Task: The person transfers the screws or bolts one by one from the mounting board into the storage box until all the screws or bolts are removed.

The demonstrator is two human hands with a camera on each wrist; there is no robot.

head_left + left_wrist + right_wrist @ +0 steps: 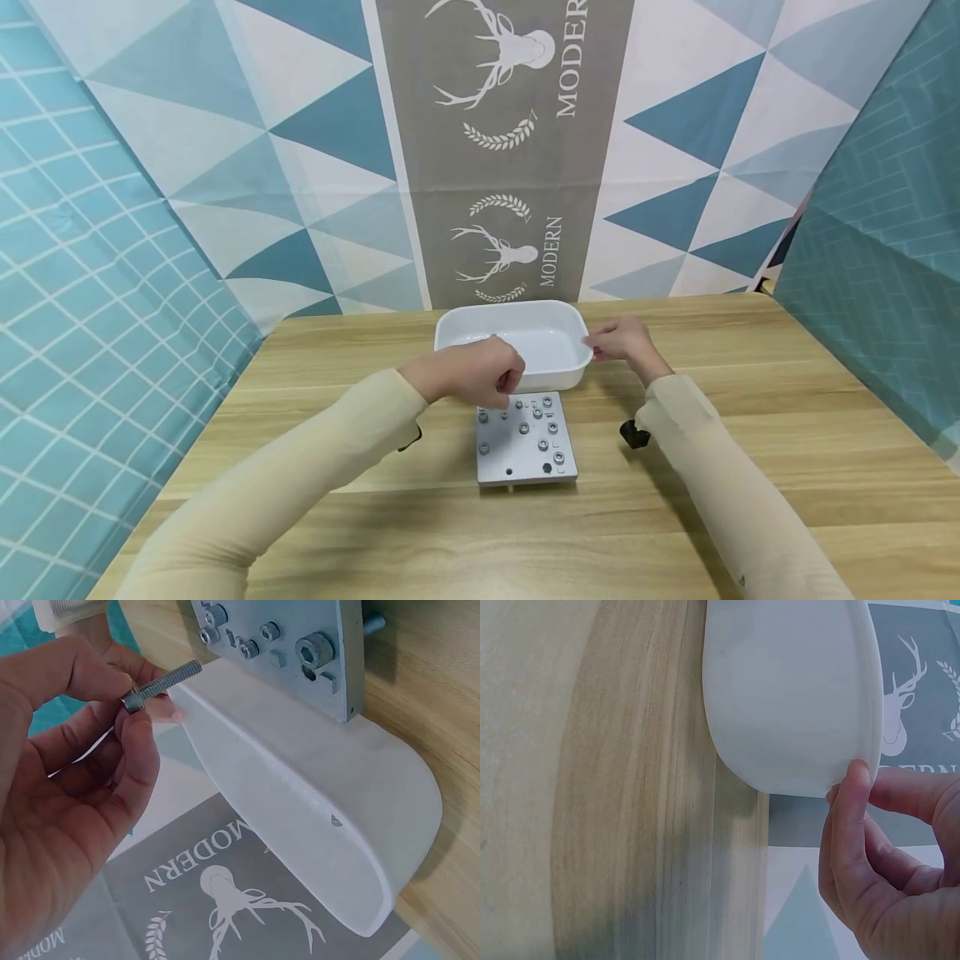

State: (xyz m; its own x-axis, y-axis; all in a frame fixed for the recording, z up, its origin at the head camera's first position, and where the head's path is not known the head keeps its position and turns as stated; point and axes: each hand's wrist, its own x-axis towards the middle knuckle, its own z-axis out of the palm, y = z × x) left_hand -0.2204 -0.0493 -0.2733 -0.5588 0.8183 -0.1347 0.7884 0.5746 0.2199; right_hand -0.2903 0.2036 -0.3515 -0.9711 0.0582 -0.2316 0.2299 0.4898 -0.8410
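Note:
Between thumb and fingertips my left hand (pixel 90 742) pinches a socket-head screw (pixel 161 686), its threaded end pointing away from the palm. In the head view that left hand (pixel 483 372) is over the near rim of a white basin (pixel 551 381), close above a metal plate (pixel 517 458). Several socket-head screws stand in the plate, including a large one (pixel 313 651) in the left wrist view. With thumb and fingers, my right hand (pixel 889 855) grips the rim at the basin's right end (pixel 588 333).
Everything stands on a wood-grain table (pixel 390 542). Patterned cloth (pixel 502 183) hangs behind its far edge, and blue tiled cloth (pixel 97 275) lines the left side. A black device (pixel 635 434) shows beneath the right sleeve.

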